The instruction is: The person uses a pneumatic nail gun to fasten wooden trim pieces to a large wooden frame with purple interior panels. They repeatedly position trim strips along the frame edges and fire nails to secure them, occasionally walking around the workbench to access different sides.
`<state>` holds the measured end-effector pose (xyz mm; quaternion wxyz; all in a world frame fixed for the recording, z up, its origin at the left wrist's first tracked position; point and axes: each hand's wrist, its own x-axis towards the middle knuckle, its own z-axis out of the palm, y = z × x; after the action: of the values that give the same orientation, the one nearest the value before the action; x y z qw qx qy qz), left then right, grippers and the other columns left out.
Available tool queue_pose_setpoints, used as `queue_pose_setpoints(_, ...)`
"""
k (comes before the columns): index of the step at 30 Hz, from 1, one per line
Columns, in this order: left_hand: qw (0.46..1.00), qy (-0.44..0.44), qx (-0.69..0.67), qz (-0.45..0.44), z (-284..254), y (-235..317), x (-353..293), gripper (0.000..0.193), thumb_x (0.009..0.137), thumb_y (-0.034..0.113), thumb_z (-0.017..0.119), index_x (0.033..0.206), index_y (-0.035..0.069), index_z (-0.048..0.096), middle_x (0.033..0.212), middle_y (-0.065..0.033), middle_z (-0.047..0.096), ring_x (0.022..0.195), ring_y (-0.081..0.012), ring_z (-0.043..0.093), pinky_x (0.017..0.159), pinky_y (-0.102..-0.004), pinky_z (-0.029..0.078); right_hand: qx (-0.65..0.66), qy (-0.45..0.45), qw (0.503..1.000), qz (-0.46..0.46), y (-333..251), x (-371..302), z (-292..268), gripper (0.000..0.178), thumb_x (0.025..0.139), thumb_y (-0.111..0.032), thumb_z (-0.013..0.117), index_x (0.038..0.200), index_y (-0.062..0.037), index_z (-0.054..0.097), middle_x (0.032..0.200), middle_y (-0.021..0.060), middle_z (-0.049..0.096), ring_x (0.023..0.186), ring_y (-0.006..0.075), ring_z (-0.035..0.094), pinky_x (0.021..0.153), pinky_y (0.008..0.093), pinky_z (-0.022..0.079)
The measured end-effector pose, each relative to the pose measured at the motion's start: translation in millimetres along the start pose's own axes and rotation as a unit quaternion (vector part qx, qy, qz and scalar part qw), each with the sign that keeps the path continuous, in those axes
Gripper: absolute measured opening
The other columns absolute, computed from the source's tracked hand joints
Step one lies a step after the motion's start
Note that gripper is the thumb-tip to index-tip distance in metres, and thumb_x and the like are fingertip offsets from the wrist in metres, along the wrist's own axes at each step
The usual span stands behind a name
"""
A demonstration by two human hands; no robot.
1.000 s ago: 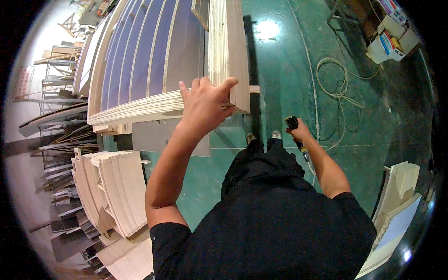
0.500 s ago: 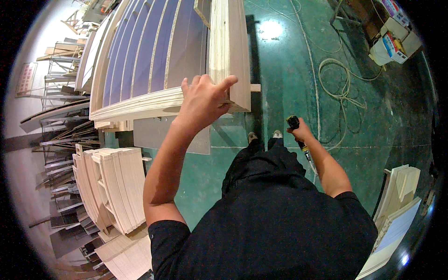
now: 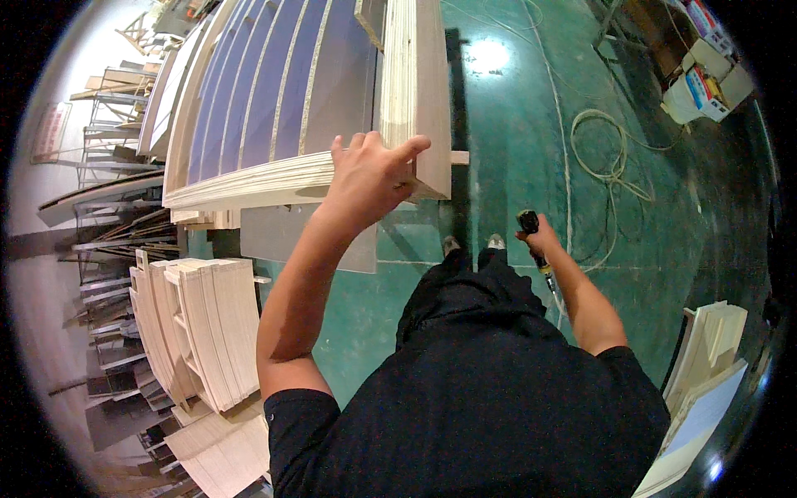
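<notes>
My left hand [image 3: 371, 174] lies over the near right corner of a large pale wooden frame [image 3: 400, 75], its fingers apart and thumb stretched to the right. The fingertips reach past the layered edge and are partly hidden. Inside the frame, a bluish-grey panel [image 3: 278, 91] is crossed by thin light strips. Down by my right side, my right hand [image 3: 544, 237] is closed around a black and yellow handheld tool [image 3: 528, 221]. A silvery fitting and a pale hose hang from its lower end; its exact kind is not clear.
A coiled hose [image 3: 610, 158] lies on the green floor [image 3: 510, 141]. At the far right is a white bucket [image 3: 693, 95] near boxes. Stacked wooden pieces [image 3: 216, 324] stand at left, before racks of boards [image 3: 116, 274]. More panels [image 3: 706, 357] lean at lower right.
The whole scene has shifted slightly rightward in view. Both hands keep their places, the left on the frame corner and the right around the tool.
</notes>
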<state>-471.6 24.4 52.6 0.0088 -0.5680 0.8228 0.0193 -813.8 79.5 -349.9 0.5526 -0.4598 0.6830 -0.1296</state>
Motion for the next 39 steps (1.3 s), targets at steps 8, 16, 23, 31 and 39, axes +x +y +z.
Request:
queue_pose_setpoints(8,0.987,0.035,-0.105,0.117,-17,-60,-16,0.092,0.070,0.029,0.091,0.149,0.014,0.046,0.126,-0.0163,0.060,0.113,-0.0374,0.059,0.098,-0.0470,0.046,-0.008,0.016,1.000,0.011,-11,-18,5,0.057,0.079,-0.023,0.087,0.121,-0.0109,0.051,0.083,0.0086,0.062,0.059,0.0220,0.059,0.052,0.0423,0.047)
queue_pose_setpoints(16,0.986,0.055,-0.072,0.143,0,-104,-27,0.068,0.077,0.026,0.083,0.136,0.005,0.055,0.118,-0.0128,0.065,0.108,-0.0348,0.062,0.092,-0.0452,0.050,0.012,0.066,0.997,0.023,5,-54,24,0.063,0.078,-0.027,0.088,0.123,-0.0075,0.049,0.085,0.0094,0.065,0.056,0.0202,0.062,0.049,0.0382,0.049)
queue_pose_setpoints(23,0.980,0.083,-0.038,0.179,14,-96,-16,0.075,0.081,0.036,0.079,0.142,0.004,0.049,0.116,-0.0145,0.064,0.104,-0.0345,0.063,0.087,-0.0469,0.049,0.032,0.146,0.989,0.021,41,-81,66,0.061,0.077,-0.029,0.089,0.120,-0.0108,0.049,0.081,0.0081,0.066,0.053,0.0204,0.061,0.048,0.0381,0.049)
queue_pose_setpoints(31,0.975,0.102,-0.054,0.190,20,-88,-7,0.068,0.081,0.035,0.080,0.134,0.002,0.053,0.101,-0.0139,0.066,0.093,-0.0323,0.067,0.077,-0.0461,0.049,0.126,0.148,0.980,0.035,22,-127,100,0.062,0.079,-0.024,0.089,0.122,-0.0103,0.047,0.083,0.0059,0.063,0.049,0.0178,0.057,0.044,0.0364,0.048)
queue_pose_setpoints(39,0.986,0.028,-0.038,0.161,8,-78,-5,0.078,0.083,0.039,0.079,0.145,0.005,0.046,0.111,-0.0146,0.064,0.103,-0.0350,0.065,0.085,-0.0496,0.048,0.134,0.151,0.978,0.063,8,-135,116,0.056,0.082,-0.016,0.086,0.122,-0.0098,0.048,0.083,0.0048,0.060,0.048,0.0154,0.053,0.041,0.0345,0.045)
